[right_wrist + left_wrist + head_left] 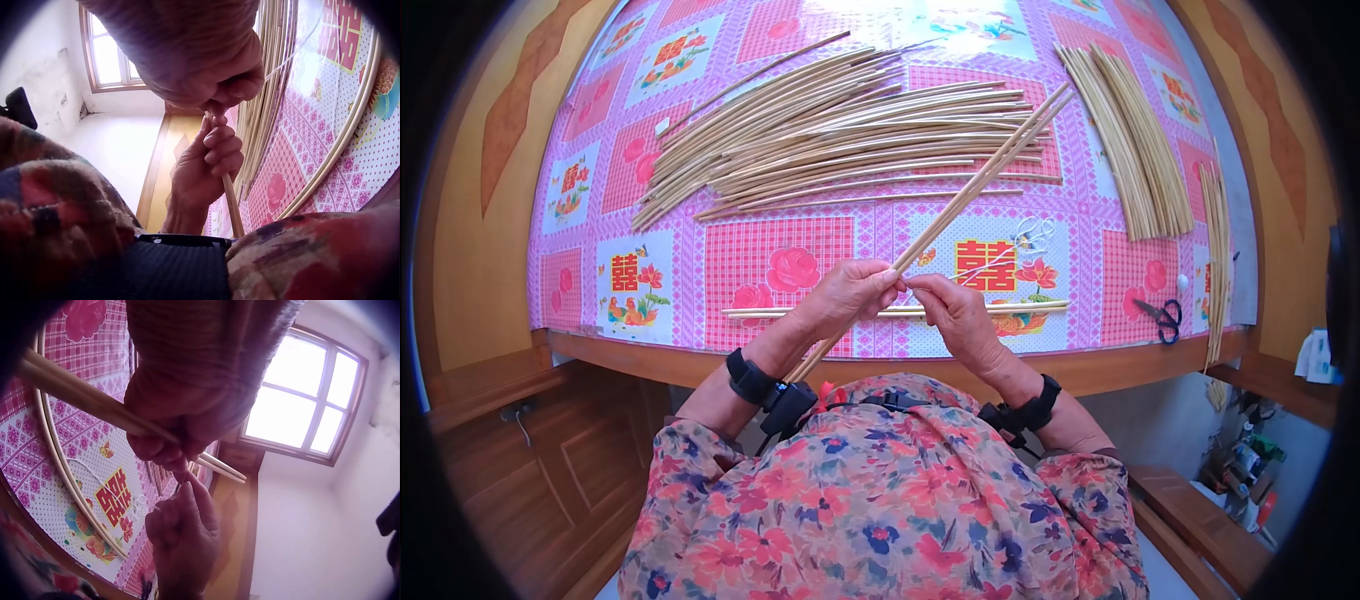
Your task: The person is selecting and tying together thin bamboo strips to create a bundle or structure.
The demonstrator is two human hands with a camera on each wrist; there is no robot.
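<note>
My left hand grips a few long thin sticks, which slant from near my body toward the far right. Beside it, my right hand pinches a white string with thumb and forefinger, right at the sticks. In the left wrist view, the fingertips of both hands meet under the held sticks. The string trails from the right hand to a loose white tangle on the tablecloth. Below the hands, a pair of pale sticks lies crosswise near the table's front edge.
A large spread of sticks covers the far middle of the patterned tablecloth. A neat bundle lies at the right, with thinner sticks beyond it overhanging the front edge. Dark-handled scissors lie near that edge.
</note>
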